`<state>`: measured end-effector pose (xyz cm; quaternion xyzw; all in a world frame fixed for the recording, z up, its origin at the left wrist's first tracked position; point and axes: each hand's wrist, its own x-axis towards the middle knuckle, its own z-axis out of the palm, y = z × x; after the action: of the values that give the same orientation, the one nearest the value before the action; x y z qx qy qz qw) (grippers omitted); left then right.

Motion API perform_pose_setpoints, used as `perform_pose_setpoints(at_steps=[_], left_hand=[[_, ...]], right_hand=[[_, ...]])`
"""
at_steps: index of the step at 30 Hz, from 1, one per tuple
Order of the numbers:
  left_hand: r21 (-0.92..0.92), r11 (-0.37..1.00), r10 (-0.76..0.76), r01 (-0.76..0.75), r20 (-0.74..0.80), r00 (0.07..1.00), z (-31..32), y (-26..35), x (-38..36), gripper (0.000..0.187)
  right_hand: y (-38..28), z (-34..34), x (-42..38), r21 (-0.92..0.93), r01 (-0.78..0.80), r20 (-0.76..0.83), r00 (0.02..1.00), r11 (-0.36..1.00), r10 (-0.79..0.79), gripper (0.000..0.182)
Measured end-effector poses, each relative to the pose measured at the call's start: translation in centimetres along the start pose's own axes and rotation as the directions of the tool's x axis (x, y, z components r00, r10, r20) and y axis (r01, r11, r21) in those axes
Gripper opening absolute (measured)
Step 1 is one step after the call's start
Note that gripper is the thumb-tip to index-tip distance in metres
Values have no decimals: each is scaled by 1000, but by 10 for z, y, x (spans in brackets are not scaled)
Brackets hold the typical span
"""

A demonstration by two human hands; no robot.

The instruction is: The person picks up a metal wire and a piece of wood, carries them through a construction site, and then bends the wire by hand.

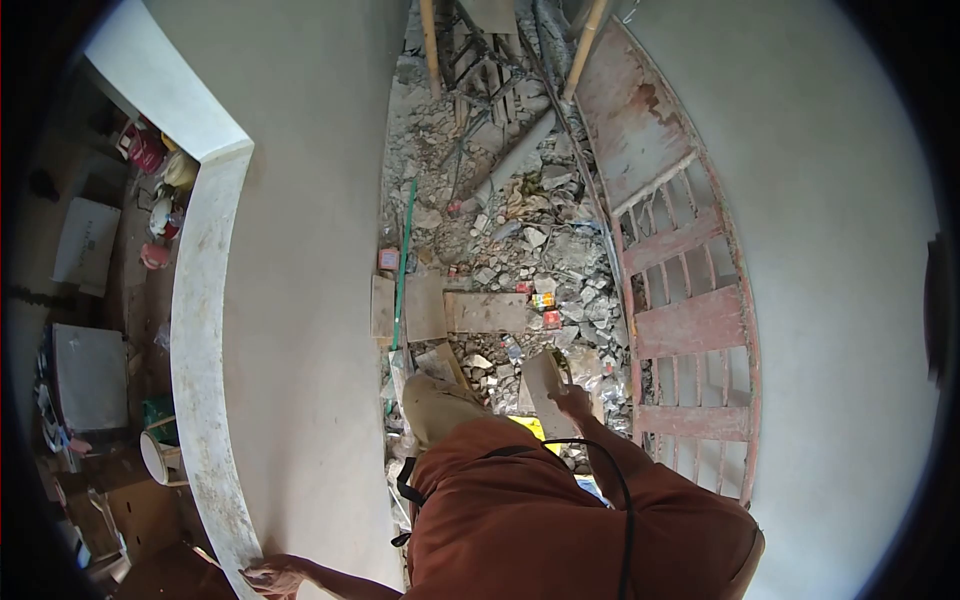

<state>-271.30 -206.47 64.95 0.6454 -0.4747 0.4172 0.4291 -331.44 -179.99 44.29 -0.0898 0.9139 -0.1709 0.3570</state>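
My right hand (pixel 572 402) is closed on the right side of a flat grey-brown board (pixel 541 382), held low in front of my body above the rubble. Whether the board has a handle cannot be made out. At the bottom left, my left hand (pixel 275 575) grips the edge of a pale window sill (pixel 205 330), its fingers lying over the edge. Some of those fingers are hidden. One knee (pixel 440 405) in light trousers is raised between the wall and the board.
Broken rubble (pixel 490 240) covers the narrow passage floor, with loose boards (pixel 487 312) and a green pole (pixel 405 260) on it. A rusty red metal gate (pixel 690 325) leans along the right wall. Bamboo poles (pixel 585 50) stand ahead. Boxes (pixel 90 375) lie beyond the left opening.
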Motion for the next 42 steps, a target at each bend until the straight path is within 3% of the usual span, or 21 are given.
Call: perform_pose_setpoints(at_steps=[4,6,9,11,12,13,14,16,17,19,21,23,24,26,27,31,32,35,37,39,42], left_hand=[[-128,990,46,-52,-54,998,3,22,10,28],[-180,980,70,-82,-76,995,-8,86,44,28],[-200,970,116,-136,-113,987,-13,182,55,28],[-346,924,184,-165,22,983,-8,225,39,29],[-444,877,266,-184,128,955,-7,245,34,28],[-511,856,273,-75,324,906,-12,274,29,29],[-611,787,288,84,484,826,-9,297,18,30],[-641,649,404,409,746,529,-5,334,0,34],[-586,572,473,574,807,352,1,352,-15,38],[-467,486,562,738,814,145,9,393,-44,46],[-360,439,670,824,741,-33,24,430,-86,58],[-105,425,699,899,669,-252,33,476,-113,62],[-108,440,704,891,658,-268,46,514,-126,62],[501,371,664,782,446,-600,50,548,-147,69],[622,323,660,714,392,-640,52,558,-164,72],[711,287,706,643,296,-643,67,601,-168,67],[759,242,713,604,283,-642,73,617,-164,66],[825,139,702,548,308,-642,87,645,-174,65],[833,133,736,537,280,-616,95,670,-178,69],[841,114,766,528,264,-586,97,688,-180,72],[904,104,842,414,141,-521,102,716,-170,88]], right_hand=[[-39,-12,3,44,150,-100,984,988,-145,49],[-78,-37,-6,18,197,-170,967,980,-191,49],[-122,-58,2,-11,463,-265,853,886,-449,42],[-156,-70,7,45,603,-273,775,797,-570,40],[-174,-78,7,114,546,-194,832,830,-520,37],[-186,-78,12,154,580,-230,808,800,-542,32],[-201,-83,13,198,583,-228,809,788,-541,28],[-220,-93,13,240,580,-201,815,779,-544,26],[-228,-95,17,356,541,-177,840,762,-513,28],[-246,-99,23,472,485,-134,865,736,-484,30],[-261,-105,27,602,441,-79,863,666,-500,28],[-274,-112,31,629,446,-69,848,636,-526,30],[-294,-130,36,520,436,-7,862,735,-507,30],[-312,-148,23,389,414,61,880,823,-471,31],[-321,-156,25,362,421,76,876,832,-476,33],[-342,-177,67,420,497,98,807,760,-582,36],[-348,-193,74,399,461,189,805,793,-563,40],[-360,-216,94,442,596,18,741,670,-671,50],[-360,-223,110,402,632,22,717,663,-697,49],[-365,-232,122,700,314,170,799,641,-577,38],[-377,-238,147,696,369,103,797,615,-595,26]])
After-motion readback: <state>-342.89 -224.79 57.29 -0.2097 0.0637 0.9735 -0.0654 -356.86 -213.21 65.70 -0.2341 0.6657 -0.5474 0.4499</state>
